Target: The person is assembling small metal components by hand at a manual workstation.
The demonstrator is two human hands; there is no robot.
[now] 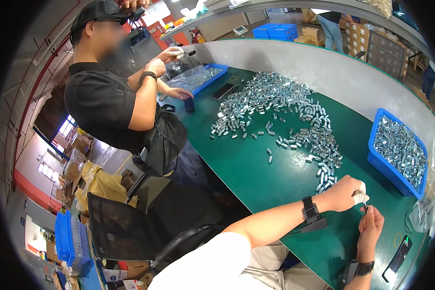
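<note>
Both hands meet at about 4 o'clock over the green tabletop [256, 179]: left hand [344, 193], w/ white wrap on the fingertips, and right hand [370, 226] are pinching one tiny metal part [365, 207] between them, fingers pressed together around it, so it's mostly hidden and I can't tell its exact shape. Loose pile of the same shiny parts [280, 108] spreads from 12 to 3 o'clock, and a blue bin [383, 166] full of them sits at 3 o'clock. Phone [398, 258] lies at 5 o'clock, just beside the right wrist. Co-worker in black at 10 o'clock has their own hands up near a clear bag, well apart. Imo the way to do this well: keep wrists low and steady over the tabletop, grip w/ fingertips only, and hold the part where you can see it, bc it's small enough to slip and vanish into the pile.
</note>
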